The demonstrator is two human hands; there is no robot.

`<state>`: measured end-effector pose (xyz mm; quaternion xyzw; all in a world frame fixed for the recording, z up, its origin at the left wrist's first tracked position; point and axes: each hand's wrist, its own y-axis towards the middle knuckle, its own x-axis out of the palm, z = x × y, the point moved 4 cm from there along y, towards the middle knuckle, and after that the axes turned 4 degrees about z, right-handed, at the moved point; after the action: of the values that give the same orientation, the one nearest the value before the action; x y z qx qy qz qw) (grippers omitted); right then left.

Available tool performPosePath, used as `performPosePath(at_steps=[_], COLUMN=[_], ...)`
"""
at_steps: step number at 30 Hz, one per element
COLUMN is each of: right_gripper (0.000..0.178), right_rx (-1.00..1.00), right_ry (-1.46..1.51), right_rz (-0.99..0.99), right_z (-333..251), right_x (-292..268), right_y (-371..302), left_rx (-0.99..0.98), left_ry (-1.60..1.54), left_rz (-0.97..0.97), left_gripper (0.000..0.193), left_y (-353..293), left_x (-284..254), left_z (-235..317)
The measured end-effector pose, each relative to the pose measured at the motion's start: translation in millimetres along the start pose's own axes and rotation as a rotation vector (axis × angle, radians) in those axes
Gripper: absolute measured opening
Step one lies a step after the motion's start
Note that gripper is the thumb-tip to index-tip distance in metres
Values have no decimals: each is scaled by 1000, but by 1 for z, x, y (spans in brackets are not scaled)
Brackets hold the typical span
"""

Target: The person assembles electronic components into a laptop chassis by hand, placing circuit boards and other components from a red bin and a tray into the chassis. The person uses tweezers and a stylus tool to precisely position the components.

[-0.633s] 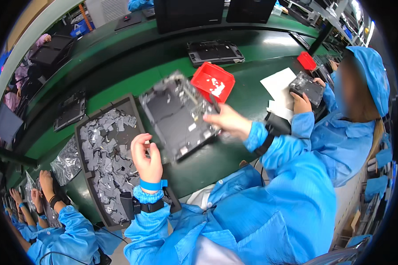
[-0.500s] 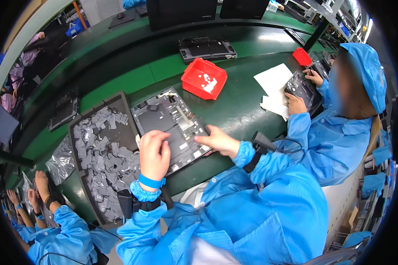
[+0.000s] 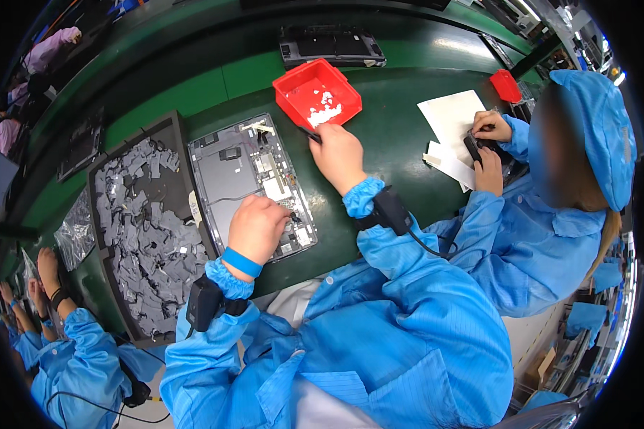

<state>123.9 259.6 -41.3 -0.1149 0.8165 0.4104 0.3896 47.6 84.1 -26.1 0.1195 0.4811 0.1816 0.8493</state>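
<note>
An opened laptop base [image 3: 215,168] with a bare circuit board lies in front of me on the green bench. My left hand [image 3: 256,230] rests over its lower part, fingertips pressed together beside a small dark piece on the board; what they pinch is hidden. Above the right side of the base, my right hand [image 3: 340,159] is closed around a slim dark tool [image 3: 309,134], whose kind I cannot make out. That hand is at the near edge of a red bin [image 3: 293,89] holding small white pieces [image 3: 325,112].
Left of the laptop base stands a dark foam tray [image 3: 180,154] heaped with grey pieces [image 3: 150,236]. Another laptop base [image 3: 333,46] lies at the back. To the right, a co-worker [image 3: 551,243] handles a dark part near white sheets [image 3: 454,121]. Other people's hands are at far left.
My right hand has gone from the laptop base's right edge up to the red bin. My left hand has come down onto the base, its fingers drawn together. The whole view has shifted somewhat.
</note>
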Motion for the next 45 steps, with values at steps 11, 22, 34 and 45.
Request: performPosePath(at_steps=[11,22,34,45], right_gripper=[14,12,16,10], right_rx=[-270,-535,-565,-675], right_ry=[749,740,557,578], right_rz=[-502,-457,-430,-409], right_z=[-39,-39,-43,-45], right_x=[-31,-22,-28,-23], right_y=[-54,-60,-59,-58], left_rx=[-206,-259,-377,-351], left_ry=[-271,-353,-378,-342], left_rz=[43,50,59,-1], left_gripper=[13,15,12,8], left_y=[-11,-11,-10,-1], left_x=[2,7,6,7], left_z=[-8,-10,-10,-9])
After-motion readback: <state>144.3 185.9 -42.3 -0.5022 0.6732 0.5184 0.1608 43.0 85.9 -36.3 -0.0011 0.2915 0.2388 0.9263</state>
